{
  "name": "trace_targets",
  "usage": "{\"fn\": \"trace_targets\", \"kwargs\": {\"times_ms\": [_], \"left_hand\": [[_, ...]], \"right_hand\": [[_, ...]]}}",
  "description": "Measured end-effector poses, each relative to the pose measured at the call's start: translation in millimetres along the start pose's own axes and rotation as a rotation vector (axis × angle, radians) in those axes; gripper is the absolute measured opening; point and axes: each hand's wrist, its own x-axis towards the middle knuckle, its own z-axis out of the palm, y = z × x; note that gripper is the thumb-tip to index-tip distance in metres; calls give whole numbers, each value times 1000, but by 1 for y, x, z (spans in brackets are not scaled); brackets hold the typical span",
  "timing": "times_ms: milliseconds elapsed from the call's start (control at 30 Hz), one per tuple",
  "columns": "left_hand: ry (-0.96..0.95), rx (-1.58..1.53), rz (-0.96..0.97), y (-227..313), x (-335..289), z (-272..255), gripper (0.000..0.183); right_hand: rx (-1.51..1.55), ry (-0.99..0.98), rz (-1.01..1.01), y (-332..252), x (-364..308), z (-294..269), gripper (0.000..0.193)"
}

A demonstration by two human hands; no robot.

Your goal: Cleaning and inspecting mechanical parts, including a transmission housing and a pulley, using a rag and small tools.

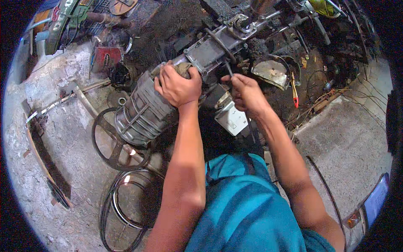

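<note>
A large grey metal gearbox point(145, 103) lies diagonally before me, its ribbed round housing toward the near left. The narrower, flat-topped end reaches away to the upper right. My left hand point(178, 86) rests on top of the housing, fingers curled around a dirty brownish rag point(183, 70). My right hand point(248, 94) is closed around a thin metal bar point(228, 69). The bar's upper end meets the side edge of the gearbox's narrow part, and its lower part seems to run down below my fist. Contact at the tip is too small to make out.
A steering wheel point(95, 138) and coiled black hoses point(105, 210) lie at the near left. Beside my right forearm are a white box point(233, 119) and a red-handled brush point(295, 94). A red container point(107, 58) stands at the far left, with greasy parts strewn behind.
</note>
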Motion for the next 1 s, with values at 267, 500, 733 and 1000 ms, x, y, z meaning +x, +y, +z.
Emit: {"fn": "trace_targets", "kwargs": {"times_ms": [267,500,733,1000], "left_hand": [[-14,7,2,-2,-2,-2,45],[-23,-17,-10,-1,-2,0,46],[-35,-48,-30,-2,0,-3,45],[-35,-41,-19,0,0,-1,44]], "right_hand": [[26,-16,45,6,-1,8,28],[-43,20,-23,-2,5,-3,28],[-2,69,-46,-1,8,-4,26],[-153,48,-85,11,5,6,28]]}}
